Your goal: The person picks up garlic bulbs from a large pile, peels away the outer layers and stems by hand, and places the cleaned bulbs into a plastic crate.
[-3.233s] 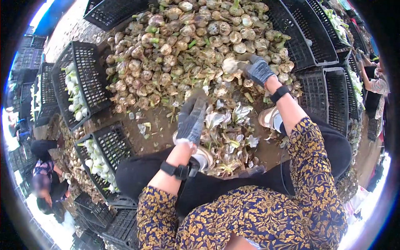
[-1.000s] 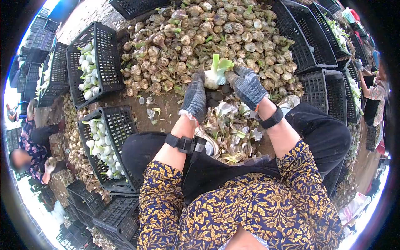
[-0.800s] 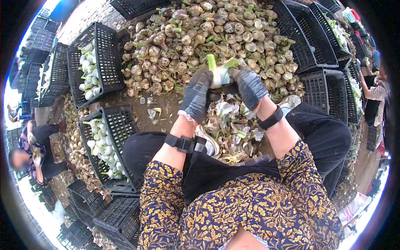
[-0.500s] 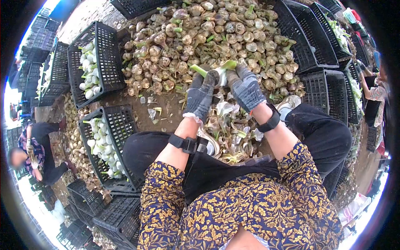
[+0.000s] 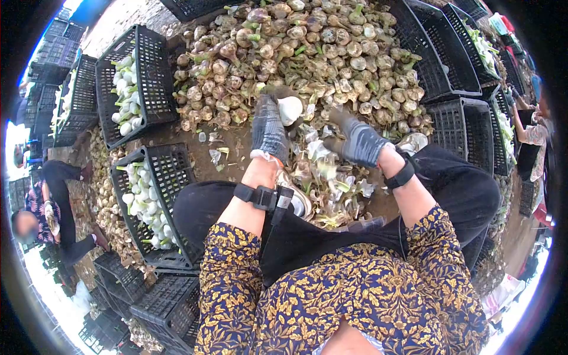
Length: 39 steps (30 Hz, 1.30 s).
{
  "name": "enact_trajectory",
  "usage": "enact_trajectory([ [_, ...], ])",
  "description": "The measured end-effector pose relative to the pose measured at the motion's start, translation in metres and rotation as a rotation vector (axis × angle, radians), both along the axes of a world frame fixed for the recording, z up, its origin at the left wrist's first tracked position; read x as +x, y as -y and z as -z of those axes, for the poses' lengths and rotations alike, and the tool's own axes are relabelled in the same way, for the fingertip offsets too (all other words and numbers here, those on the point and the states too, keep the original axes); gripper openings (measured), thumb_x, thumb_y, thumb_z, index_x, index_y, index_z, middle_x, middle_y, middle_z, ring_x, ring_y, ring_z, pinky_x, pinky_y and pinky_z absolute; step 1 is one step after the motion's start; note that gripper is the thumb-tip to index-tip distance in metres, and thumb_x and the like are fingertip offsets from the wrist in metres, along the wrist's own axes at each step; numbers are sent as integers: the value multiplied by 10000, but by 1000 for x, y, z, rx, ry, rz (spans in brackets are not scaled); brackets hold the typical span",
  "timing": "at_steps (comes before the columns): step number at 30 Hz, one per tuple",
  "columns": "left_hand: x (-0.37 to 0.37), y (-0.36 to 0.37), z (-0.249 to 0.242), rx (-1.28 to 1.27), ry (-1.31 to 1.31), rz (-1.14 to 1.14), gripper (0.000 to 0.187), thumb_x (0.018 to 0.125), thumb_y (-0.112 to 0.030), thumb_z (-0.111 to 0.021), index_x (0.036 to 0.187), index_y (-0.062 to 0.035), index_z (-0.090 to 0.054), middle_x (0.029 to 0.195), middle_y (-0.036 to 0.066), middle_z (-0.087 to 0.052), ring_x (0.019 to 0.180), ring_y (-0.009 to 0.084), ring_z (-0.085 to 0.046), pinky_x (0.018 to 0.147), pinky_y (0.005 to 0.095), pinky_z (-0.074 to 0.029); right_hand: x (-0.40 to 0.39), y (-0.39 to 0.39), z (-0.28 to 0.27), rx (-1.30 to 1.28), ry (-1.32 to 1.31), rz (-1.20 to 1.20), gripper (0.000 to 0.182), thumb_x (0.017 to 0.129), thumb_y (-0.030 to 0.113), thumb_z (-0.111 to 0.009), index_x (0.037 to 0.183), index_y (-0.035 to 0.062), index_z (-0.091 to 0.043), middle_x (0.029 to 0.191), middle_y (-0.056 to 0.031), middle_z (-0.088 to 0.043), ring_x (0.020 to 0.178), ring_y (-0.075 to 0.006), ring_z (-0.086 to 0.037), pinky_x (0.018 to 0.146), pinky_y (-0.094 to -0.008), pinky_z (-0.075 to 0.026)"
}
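A peeled, white garlic bulb (image 5: 290,110) sits in my left hand (image 5: 270,129), whose gloved fingers are closed around it at the near edge of the pile. My right hand (image 5: 360,141), in a grey glove too, hovers above the peelings; its fingers are blurred by motion but look spread, with nothing visible in them. Loose garlic skins (image 5: 328,183) lie on the ground between my feet. Beyond both hands spreads a large heap of unpeeled garlic (image 5: 307,47), brown and dirty, some with green stem stubs.
To my left stand black crates (image 5: 168,171) (image 5: 155,77) holding white garlic. More black crates (image 5: 458,127) are on the right, several of them stacked. A person (image 5: 53,207) sits at the far left; another person (image 5: 529,130) works at the right edge.
My hands have moved apart: the left toward me and left with a bare white bulb, the right down and right. The green-stemmed leaves held between them are gone from view.
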<state>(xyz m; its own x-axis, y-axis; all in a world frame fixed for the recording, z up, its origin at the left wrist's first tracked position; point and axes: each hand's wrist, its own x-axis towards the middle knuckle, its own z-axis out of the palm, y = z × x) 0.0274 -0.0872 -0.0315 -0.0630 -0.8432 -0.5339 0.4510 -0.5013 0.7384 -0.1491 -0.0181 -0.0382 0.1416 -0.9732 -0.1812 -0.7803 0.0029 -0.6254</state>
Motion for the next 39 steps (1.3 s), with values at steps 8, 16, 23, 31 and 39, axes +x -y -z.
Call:
enact_trajectory([
  [8,2,-17,-15,-574,534,261,304,911,-210,-376,1024,24,-533,951,147,-580,849,235,-542,765,327,-421,39,32,-53,619,872,387,352,818,396,-536,862,47,-543,664,-33,-546,523,-117,-550,477,-231,-465],
  [16,3,-15,-12,-598,598,311,300,906,-225,-386,977,14,-554,897,135,-589,792,222,-547,720,320,-426,33,22,-55,518,1021,384,240,853,189,-500,945,-32,-507,773,-98,-596,623,-172,-603,529,-281,-511],
  [23,4,-11,-6,-560,560,275,302,901,-236,-405,958,14,-564,841,123,-599,747,203,-547,685,314,-430,33,22,-44,375,718,293,276,838,119,-504,1055,-50,-481,789,-107,-604,641,-148,-603,525,-261,-499],
  [31,-4,-8,10,-541,430,253,304,890,-255,-456,980,9,-579,853,78,-610,746,155,-543,675,276,-431,30,19,-15,-126,492,385,192,837,57,-467,998,-46,-487,820,-104,-579,660,-122,-558,589,-244,-469],
  [39,-2,-2,10,-56,39,139,287,890,-256,-453,1072,-47,-529,969,76,-589,772,161,-594,637,287,-521,39,19,-31,95,1406,706,220,871,106,-436,1041,-34,-453,870,-141,-591,760,-234,-603,698,-345,-519],
])
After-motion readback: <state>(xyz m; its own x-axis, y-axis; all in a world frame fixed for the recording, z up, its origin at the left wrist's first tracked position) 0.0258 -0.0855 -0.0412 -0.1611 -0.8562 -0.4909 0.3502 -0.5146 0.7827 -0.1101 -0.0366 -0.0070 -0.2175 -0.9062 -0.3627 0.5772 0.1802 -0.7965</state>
